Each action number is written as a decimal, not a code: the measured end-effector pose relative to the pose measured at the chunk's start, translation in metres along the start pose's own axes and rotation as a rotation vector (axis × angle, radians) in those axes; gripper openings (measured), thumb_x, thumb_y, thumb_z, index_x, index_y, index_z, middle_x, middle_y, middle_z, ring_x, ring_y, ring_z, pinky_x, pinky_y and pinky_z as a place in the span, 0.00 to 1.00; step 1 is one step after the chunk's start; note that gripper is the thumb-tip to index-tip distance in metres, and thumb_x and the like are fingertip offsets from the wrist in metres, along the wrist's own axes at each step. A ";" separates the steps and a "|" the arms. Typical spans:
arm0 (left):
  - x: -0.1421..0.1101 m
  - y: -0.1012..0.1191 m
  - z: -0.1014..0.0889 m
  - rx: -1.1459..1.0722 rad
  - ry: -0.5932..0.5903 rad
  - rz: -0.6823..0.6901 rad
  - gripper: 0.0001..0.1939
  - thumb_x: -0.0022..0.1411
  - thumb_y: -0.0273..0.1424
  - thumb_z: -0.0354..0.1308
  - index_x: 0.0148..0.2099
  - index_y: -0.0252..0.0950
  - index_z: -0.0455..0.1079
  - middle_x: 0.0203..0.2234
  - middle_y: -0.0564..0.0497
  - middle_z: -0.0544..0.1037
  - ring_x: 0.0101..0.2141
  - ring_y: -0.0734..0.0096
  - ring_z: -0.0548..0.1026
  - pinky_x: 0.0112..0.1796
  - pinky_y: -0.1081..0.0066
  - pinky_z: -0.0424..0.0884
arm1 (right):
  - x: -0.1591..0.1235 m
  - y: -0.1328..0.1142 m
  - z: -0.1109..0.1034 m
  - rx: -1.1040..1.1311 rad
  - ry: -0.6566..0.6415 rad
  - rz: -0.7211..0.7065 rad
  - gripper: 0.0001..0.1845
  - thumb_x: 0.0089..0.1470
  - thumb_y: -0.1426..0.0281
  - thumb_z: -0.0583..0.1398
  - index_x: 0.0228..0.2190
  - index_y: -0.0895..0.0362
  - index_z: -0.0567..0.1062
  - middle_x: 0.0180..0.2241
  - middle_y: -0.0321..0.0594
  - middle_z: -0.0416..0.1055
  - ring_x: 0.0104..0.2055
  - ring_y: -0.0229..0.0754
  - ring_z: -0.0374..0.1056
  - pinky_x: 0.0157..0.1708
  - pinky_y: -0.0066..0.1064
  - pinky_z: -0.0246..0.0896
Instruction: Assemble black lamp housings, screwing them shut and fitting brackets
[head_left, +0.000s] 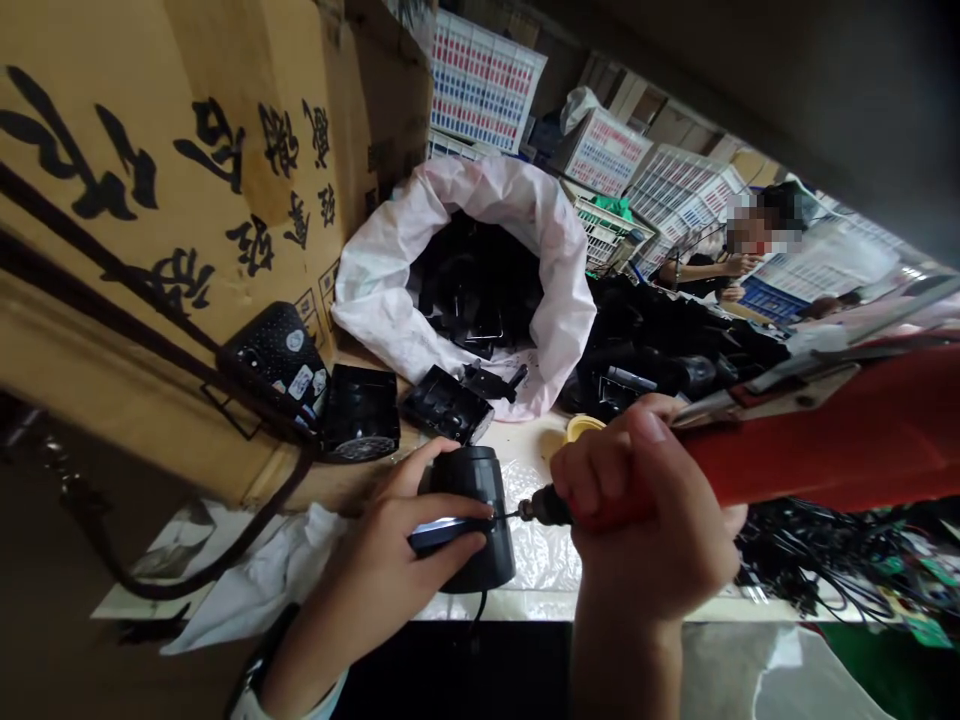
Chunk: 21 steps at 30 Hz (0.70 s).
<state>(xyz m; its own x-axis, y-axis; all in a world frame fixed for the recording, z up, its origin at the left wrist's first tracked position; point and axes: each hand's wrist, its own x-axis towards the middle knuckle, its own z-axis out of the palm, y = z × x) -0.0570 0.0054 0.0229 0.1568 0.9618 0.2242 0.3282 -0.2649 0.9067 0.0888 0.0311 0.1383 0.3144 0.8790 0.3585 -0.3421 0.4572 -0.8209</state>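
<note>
My left hand (pixel 390 535) is closed around a black cylindrical housing (pixel 480 560) on the work table, thumb and fingers on its near side. A short black cable comes out below the housing. In my right hand (pixel 652 520) is a red electric screwdriver (pixel 817 435) with a metal lever along its top. Its thin bit reaches leftward to the housing, close to my left fingertips; whether it sits in a screw is too small to tell. Just beyond the housing lie two black boxy parts, one (pixel 364 405) at left and another (pixel 446 400) nearer the middle.
A rolled-down white sack (pixel 382 290) holds black parts. At left stand a cardboard box (pixel 247 60) and a black patterned case (pixel 281 360) with stickers. Black cables (pixel 810 550) lie right, and a yellow ring (pixel 583 428) behind my right hand. Another person (pixel 697 270) works beyond.
</note>
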 end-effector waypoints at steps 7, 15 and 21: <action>0.001 0.002 -0.001 -0.003 -0.005 -0.006 0.09 0.62 0.34 0.61 0.43 0.55 0.78 0.64 0.57 0.59 0.63 0.54 0.61 0.64 0.43 0.55 | -0.005 0.007 0.001 -0.003 0.032 -0.018 0.07 0.53 0.71 0.64 0.27 0.56 0.70 0.12 0.24 0.55 0.11 0.29 0.50 0.13 0.23 0.52; 0.001 0.002 0.000 0.010 -0.002 0.008 0.09 0.62 0.34 0.61 0.44 0.53 0.79 0.64 0.54 0.59 0.63 0.53 0.61 0.64 0.43 0.55 | -0.008 0.011 0.001 -0.039 0.024 -0.079 0.06 0.54 0.72 0.63 0.28 0.57 0.70 0.14 0.25 0.58 0.12 0.30 0.53 0.13 0.24 0.53; 0.001 0.002 -0.003 0.060 -0.007 0.037 0.10 0.62 0.34 0.61 0.44 0.56 0.78 0.64 0.57 0.60 0.62 0.55 0.62 0.62 0.44 0.59 | -0.005 0.003 0.000 -0.073 0.064 -0.072 0.06 0.53 0.71 0.62 0.28 0.57 0.69 0.14 0.24 0.56 0.12 0.30 0.52 0.13 0.24 0.51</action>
<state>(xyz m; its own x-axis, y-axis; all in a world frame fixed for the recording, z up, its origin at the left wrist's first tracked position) -0.0584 0.0060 0.0263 0.1760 0.9508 0.2549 0.3768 -0.3043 0.8749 0.0863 0.0277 0.1343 0.3929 0.8327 0.3902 -0.2517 0.5055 -0.8253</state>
